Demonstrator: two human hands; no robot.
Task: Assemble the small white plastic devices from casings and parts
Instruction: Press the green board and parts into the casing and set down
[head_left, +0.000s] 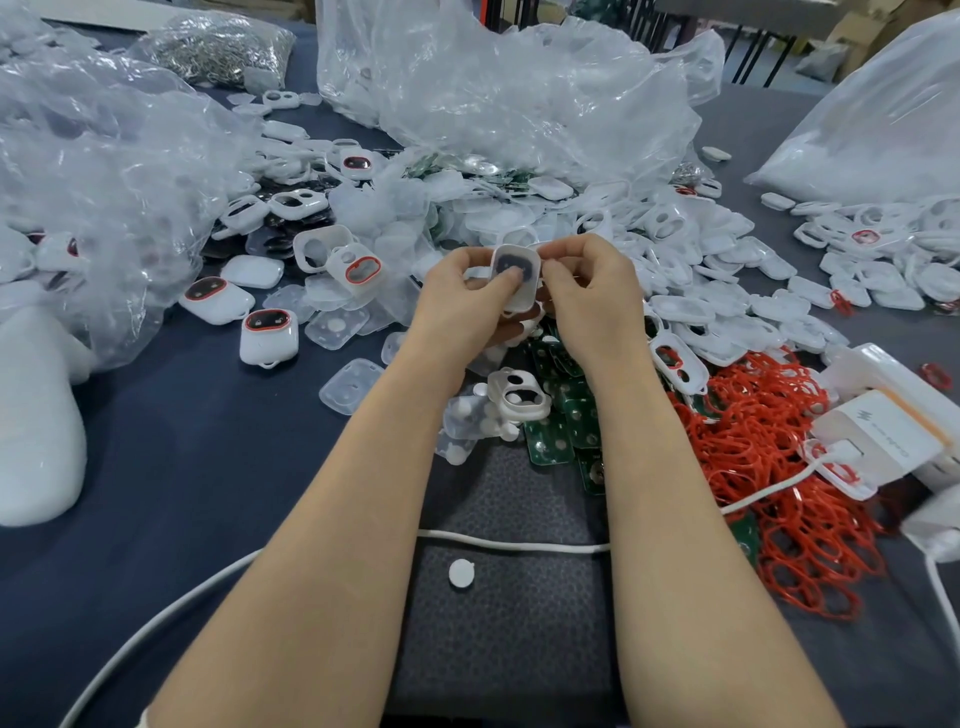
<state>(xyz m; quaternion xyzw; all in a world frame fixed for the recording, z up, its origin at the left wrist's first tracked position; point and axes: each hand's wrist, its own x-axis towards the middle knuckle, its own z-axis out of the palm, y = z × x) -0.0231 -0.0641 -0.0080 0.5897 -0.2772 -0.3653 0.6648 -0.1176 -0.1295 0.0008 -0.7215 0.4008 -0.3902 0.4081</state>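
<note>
A white casing (515, 280) is held above the parts heap at mid-table, between both hands. It is gripped by the left hand (457, 299), with the fingers curled beneath and the thumb pressed onto its dark inner face. Its right edge is pinched by the right hand (589, 291), fingers curled close.

The step is judged to be an insert being seated in the casing (which part cannot be told, as the thumb covers it). To do it well, the shell should be backed from below by the curled fingers while thumb pressure is spread evenly, not put on one corner. The insert's edges should be checked flush all round before release. Twisting should be avoided, since thin plastic is likely to flex.

Finished devices (267, 335) are seen to the left on the dark tablecloth (208, 467), each with a red ring round its window, so a ring is probably needed later. The red rings (769, 467) are piled to the right, beside green circuit boards (563, 423). Another open casing (519, 399) lies just below the hands.
</note>
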